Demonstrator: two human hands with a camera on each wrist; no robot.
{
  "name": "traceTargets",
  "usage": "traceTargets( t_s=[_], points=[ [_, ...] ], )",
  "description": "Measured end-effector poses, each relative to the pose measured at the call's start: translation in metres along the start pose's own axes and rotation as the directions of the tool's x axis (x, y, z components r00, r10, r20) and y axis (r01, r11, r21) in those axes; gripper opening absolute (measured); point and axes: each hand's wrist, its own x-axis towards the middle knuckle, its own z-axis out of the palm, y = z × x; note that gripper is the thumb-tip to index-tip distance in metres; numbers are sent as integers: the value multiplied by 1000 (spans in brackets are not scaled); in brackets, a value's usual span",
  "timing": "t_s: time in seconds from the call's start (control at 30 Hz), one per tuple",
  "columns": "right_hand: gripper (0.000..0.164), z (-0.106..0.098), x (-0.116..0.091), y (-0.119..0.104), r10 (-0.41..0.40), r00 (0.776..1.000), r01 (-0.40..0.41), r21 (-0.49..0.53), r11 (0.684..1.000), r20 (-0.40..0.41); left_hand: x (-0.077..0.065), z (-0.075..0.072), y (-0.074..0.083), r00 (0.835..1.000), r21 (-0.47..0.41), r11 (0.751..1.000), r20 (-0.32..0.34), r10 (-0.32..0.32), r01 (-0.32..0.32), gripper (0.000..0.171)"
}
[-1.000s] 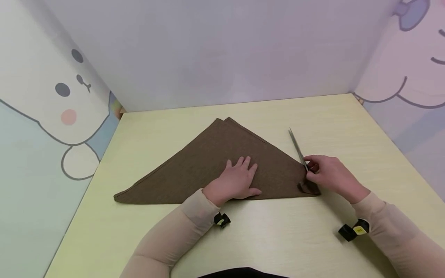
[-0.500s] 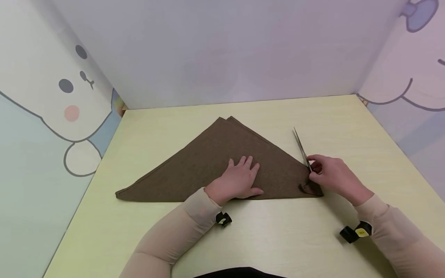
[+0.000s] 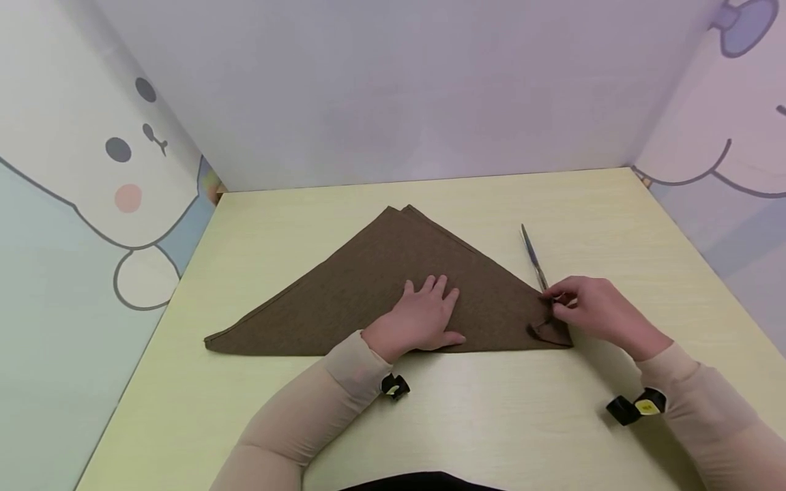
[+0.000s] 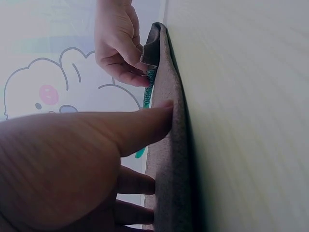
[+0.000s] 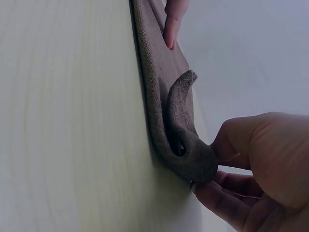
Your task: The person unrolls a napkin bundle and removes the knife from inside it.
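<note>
A brown cloth (image 3: 344,293) lies folded into a wide triangle, its peak pointing away from me. My left hand (image 3: 417,320) rests flat on its middle with spread fingers. At the right corner, which is folded over, my right hand (image 3: 586,307) pinches the cloth between thumb and fingers; in the right wrist view the curled corner (image 5: 200,157) stands up in that grip. A slim, shiny, tapered utensil (image 3: 531,256) sticks out beyond the cloth's upper right edge and looks green (image 4: 146,99) in the left wrist view. Its lower part is hidden by cloth and hand; its exact kind is unclear.
Everything lies on a pale wooden table (image 3: 430,423). A plain wall (image 3: 399,95) closes off the back, with cartoon-printed panels (image 3: 141,204) on both sides. A wrist camera (image 3: 625,410) hangs close over the tabletop by the right forearm.
My right hand has shifted slightly right, its fingers now on the folded cloth corner. The utensil has turned and shows a broader face. My left hand stays in place on the cloth.
</note>
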Motion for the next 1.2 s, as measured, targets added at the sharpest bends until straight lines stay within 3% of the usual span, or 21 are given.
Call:
traceTargets(
  t_s=[0.33,1.2],
  points=[
    [12,-3,-3,8,16,1000,-17,60,998,17,0,0,0,1000,4,1000,-11,-1,1,85],
    [23,-1,-10,17,34,999,-33,80,996,-10,0,-1,-1,1000,-10,1000,-4,5,-5,84]
  ],
)
